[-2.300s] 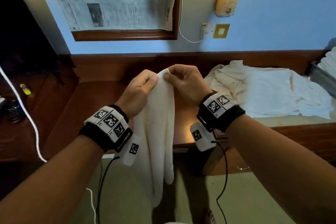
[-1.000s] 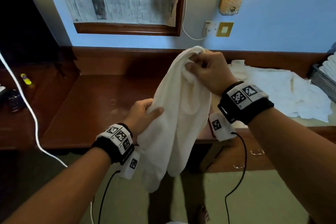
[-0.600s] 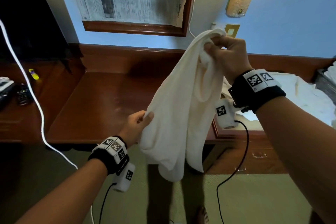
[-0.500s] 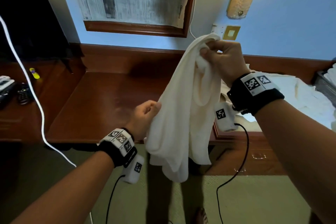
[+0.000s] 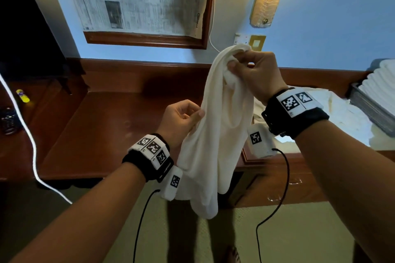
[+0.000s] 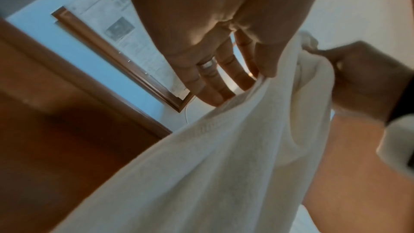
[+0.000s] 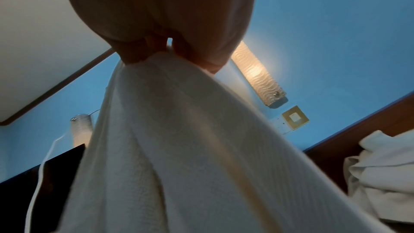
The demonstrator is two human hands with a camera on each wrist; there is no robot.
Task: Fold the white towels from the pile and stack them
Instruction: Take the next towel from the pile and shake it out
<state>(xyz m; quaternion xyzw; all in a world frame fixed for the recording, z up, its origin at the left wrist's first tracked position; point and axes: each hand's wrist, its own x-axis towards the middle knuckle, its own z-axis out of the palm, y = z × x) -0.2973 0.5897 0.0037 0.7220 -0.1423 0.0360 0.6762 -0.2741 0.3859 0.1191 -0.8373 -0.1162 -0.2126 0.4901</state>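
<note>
A white towel (image 5: 213, 145) hangs in the air in front of the desk, bunched lengthwise. My right hand (image 5: 233, 65) grips its top end, held high near the wall socket; in the right wrist view the right hand (image 7: 170, 54) pinches the cloth and the towel (image 7: 179, 148) falls away below it. My left hand (image 5: 197, 114) is lower, pinching the towel's left edge between thumb and fingers. In the left wrist view the left hand (image 6: 246, 88) has its fingers behind the towel (image 6: 224, 166). A crumpled pile of white towels (image 5: 342, 113) lies on the desk's right part.
Folded white towels (image 5: 382, 79) are stacked in a grey basket (image 5: 367, 109) at the far right. The brown wooden desk (image 5: 106, 130) spreads out to the left. A white cable (image 5: 21, 113), a yellow tube (image 5: 23, 95) and a remote (image 5: 7, 120) are at the far left.
Both hands held the towel's top together before. The right hand has since lifted the top higher, while the left slid down the side edge and now pinches it there.
</note>
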